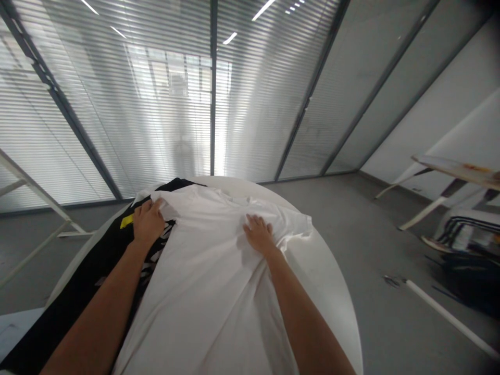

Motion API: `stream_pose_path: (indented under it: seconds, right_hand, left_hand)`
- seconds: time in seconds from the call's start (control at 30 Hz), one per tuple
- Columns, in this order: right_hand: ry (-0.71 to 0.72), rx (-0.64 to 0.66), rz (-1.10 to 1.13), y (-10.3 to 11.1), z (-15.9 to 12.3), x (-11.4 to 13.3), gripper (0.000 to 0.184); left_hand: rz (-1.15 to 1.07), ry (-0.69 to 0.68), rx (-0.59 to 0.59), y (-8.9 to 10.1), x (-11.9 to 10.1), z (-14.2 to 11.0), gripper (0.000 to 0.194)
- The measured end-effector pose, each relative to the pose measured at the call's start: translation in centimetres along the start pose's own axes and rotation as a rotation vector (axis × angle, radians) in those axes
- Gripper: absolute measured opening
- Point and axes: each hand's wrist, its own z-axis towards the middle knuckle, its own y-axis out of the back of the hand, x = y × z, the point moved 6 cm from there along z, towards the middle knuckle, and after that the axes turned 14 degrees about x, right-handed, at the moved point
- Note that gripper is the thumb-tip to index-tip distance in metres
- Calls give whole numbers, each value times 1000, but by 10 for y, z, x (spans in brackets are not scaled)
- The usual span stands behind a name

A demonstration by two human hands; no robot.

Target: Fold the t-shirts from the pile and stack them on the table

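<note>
A white T-shirt [211,260] lies spread over the round white table, its neckline toward the far edge and its hem toward me. My left hand [149,221] is closed at the end of the left sleeve, with the fingers curled on the cloth. Spread fingers of my right hand [258,233] press flat on the shirt's chest, right of the middle. Under the shirt's left side is a black garment [89,265] with a pale print and a yellow patch [127,221] beside my left hand. Creases run from my right hand down the shirt.
The round table's edge [336,265] curves along the right. Glass panels with blinds [156,104] stand behind it. A white metal frame [42,192] is at the left. On the right are a wooden-topped table [457,167], a dark bag [469,278] and a white pole [449,315].
</note>
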Motion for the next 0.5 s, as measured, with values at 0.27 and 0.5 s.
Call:
stream_pose_path:
  seconds: [0.27, 0.5]
  right_hand:
    - [57, -36, -75, -10, -7, 6, 55]
    - [85, -44, 31, -5, -11, 3, 47]
  left_hand:
    - [4, 119, 63, 8, -4, -8, 53]
    - [33, -18, 31, 16, -24, -18, 44]
